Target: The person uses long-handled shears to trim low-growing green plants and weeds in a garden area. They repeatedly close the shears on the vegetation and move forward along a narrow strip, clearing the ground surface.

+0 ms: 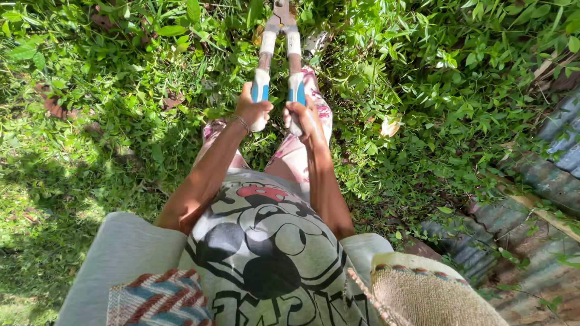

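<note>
Nearest the lens, your woven straw bag (423, 296) hangs at lower right, with a striped woven strap (158, 300) at lower left over your grey printed shirt (266, 253). Beyond them, you hold a pair of long-handled garden shears (279, 57), which point away from you, near top centre of the view. Your left hand (251, 108) is wrapped around the left blue-and-white grip; your right hand (304, 118) is wrapped around the right grip. Both handles lie close together and nearly parallel. The metal blades at the top edge reach into the weeds (the tips are cut off by the frame). A thin bracelet (240, 122) circles your left wrist. Patterned pink trousers (296, 148) show beneath the handles. Green leafy ground cover (435, 78) surrounds you, and corrugated metal sheets (544, 187) lie to your right.
</note>
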